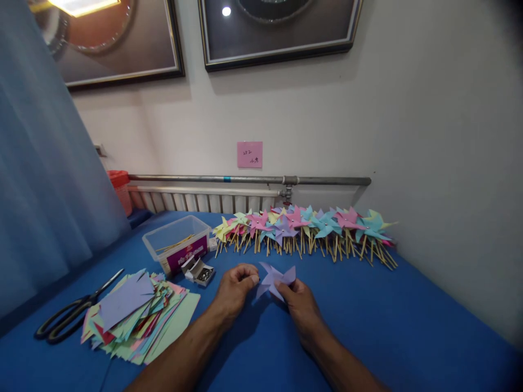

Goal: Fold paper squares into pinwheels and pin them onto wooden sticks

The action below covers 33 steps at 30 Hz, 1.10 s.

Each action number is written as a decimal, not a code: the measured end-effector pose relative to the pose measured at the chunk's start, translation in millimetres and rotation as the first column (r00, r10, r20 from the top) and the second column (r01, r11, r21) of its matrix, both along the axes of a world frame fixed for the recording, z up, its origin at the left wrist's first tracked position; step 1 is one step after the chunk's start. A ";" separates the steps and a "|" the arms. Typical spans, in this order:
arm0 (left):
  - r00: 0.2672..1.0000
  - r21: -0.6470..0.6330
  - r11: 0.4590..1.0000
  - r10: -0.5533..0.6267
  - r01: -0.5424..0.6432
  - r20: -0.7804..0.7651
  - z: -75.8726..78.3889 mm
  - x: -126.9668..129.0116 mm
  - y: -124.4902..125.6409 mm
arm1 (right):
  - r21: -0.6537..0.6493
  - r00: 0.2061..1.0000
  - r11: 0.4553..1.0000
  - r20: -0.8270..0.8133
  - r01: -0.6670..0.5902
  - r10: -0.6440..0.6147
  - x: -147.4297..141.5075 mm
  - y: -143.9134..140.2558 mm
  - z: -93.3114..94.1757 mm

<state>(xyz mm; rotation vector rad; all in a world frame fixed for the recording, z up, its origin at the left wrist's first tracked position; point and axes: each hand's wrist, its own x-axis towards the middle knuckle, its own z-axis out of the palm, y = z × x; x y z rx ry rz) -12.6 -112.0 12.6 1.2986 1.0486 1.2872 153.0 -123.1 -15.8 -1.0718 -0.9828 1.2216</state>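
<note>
Two bare forearms reached in from the near edge over the blue table [408, 326]. The left hand [235, 291] was curled into a loose fist, its fingertips pinching the left edge of a purple paper pinwheel [274, 279]. The right hand [300, 305] gripped the same pinwheel from the right and below, thumb and fingers closed on its folded blades. The pinwheel sat between the two hands, at or just above the cloth; which one could not be told.

To the near left lay a fanned stack of coloured paper squares [137, 316], with black-handled scissors [71, 314] just left of it. Beyond the stack stood a clear plastic box [176, 242] holding wooden sticks, and a small open box of pins [199, 271] just beside it. Along the far wall ran a row of finished pinwheels on sticks [304, 231], under a pink note [249, 154].
</note>
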 end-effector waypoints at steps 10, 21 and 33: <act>1.000 -0.004 1.000 0.019 -0.019 -0.023 -5.5 11.8 -8.1 | -0.020 0.999 1.000 -0.031 0.010 -0.011 -7.3 -2.4 -5.9; 0.996 -0.012 0.996 -0.091 0.091 0.026 -4.9 15.6 -9.4 | 0.029 0.993 0.992 0.017 -0.120 0.120 -10.5 -1.7 -9.6; 0.983 -0.149 0.972 -0.177 0.183 0.050 -2.1 11.2 -6.5 | 0.045 0.990 0.990 0.046 -0.133 0.131 -10.3 -1.6 -6.3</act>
